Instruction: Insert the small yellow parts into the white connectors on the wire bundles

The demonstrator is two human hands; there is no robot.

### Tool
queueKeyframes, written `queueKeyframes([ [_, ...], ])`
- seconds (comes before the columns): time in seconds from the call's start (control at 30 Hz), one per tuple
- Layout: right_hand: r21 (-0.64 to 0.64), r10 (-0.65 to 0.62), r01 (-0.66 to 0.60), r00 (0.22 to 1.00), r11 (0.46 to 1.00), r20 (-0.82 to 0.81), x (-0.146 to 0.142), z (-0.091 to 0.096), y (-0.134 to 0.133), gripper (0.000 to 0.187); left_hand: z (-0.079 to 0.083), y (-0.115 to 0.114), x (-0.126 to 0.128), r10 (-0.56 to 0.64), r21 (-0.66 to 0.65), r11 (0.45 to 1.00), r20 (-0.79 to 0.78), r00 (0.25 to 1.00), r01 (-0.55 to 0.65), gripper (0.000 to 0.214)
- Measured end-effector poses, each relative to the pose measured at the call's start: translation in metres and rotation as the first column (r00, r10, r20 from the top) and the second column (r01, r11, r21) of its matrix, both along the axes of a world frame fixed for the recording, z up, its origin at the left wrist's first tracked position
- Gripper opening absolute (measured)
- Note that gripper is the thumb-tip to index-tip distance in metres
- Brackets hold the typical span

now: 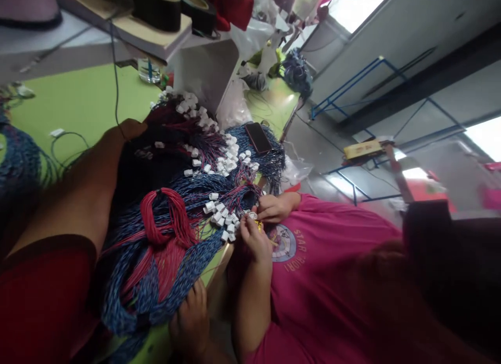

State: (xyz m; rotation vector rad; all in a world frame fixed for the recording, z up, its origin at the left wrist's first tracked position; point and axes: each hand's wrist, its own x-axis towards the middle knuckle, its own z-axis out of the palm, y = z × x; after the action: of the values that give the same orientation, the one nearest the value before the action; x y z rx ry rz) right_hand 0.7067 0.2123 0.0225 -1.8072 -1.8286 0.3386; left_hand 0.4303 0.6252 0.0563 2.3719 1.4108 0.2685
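My left arm, in a red sleeve, reaches in from the lower left. My left hand is beside a dark bundle of wires; its fingers are hidden or blurred. At the table's near edge is my right hand, dim, with its fingers stretched toward the blue twisted wires and touching or close to their lower side. A tied coil of red wires lies on the blue ones. White plastic connectors cap several of the wire ends.
A co-worker in a pink shirt works at the right; this person's hands hold a small white-and-yellow piece. A phone lies on blue wires. Tape rolls sit on a raised shelf above the green table. Blue metal frames stand behind.
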Motion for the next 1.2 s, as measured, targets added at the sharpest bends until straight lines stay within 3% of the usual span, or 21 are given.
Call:
queueKeyframes([
  [0.1,-0.001,-0.019,0.019,1.000,1.000,-0.007,0.001,0.000,0.001,0.034,0.014,-0.007,-0.006,0.094,-0.053,0.994,-0.060,0.994,-0.097,0.039],
  [0.2,0.025,-0.058,0.057,0.997,0.998,0.047,-0.029,-0.007,-0.006,0.026,0.038,-0.021,-0.006,0.127,0.025,0.992,-0.056,0.990,-0.126,0.047],
  [0.27,0.045,-0.069,0.067,0.996,0.997,0.057,-0.068,-0.015,-0.020,0.017,0.053,-0.031,-0.003,0.110,0.075,0.991,-0.044,0.993,-0.107,0.048],
  [0.4,0.089,-0.070,0.066,0.996,0.994,0.051,-0.167,-0.033,-0.062,0.028,0.079,-0.052,-0.003,0.076,0.115,0.991,-0.042,0.996,-0.070,0.046],
  [0.43,0.101,-0.076,0.071,0.996,0.992,0.046,-0.189,-0.037,-0.072,0.021,0.084,-0.058,-0.006,0.085,0.129,0.988,-0.030,0.996,-0.081,0.045],
  [0.53,0.114,-0.128,0.119,0.989,0.986,0.068,-0.230,-0.047,-0.091,0.025,0.103,-0.080,-0.022,0.133,0.230,0.963,0.051,0.990,-0.142,0.042],
  [0.67,0.081,-0.123,0.116,0.989,0.990,0.086,-0.237,-0.054,-0.095,0.030,0.126,-0.121,-0.049,0.168,0.371,0.906,0.124,0.978,-0.203,0.042],
  [0.83,0.082,-0.127,0.120,0.989,0.989,0.076,-0.233,-0.057,-0.092,0.027,0.132,-0.169,-0.084,-0.011,0.298,0.953,-0.139,0.990,0.052,0.035],
  [0.9,0.088,-0.131,0.123,0.987,0.988,0.093,-0.235,-0.058,-0.092,0.025,0.131,-0.185,-0.095,-0.023,0.257,0.963,-0.214,0.976,0.079,0.033],
  [1.03,0.095,-0.132,0.120,0.981,0.988,0.140,-0.238,-0.059,-0.093,0.020,0.135,-0.212,-0.112,0.049,0.277,0.961,-0.205,0.978,0.010,0.030],
  [1.2,0.113,-0.165,0.147,0.972,0.983,0.168,-0.239,-0.062,-0.090,0.014,0.158,-0.240,-0.127,0.131,0.435,0.891,0.033,0.991,-0.132,0.038],
])
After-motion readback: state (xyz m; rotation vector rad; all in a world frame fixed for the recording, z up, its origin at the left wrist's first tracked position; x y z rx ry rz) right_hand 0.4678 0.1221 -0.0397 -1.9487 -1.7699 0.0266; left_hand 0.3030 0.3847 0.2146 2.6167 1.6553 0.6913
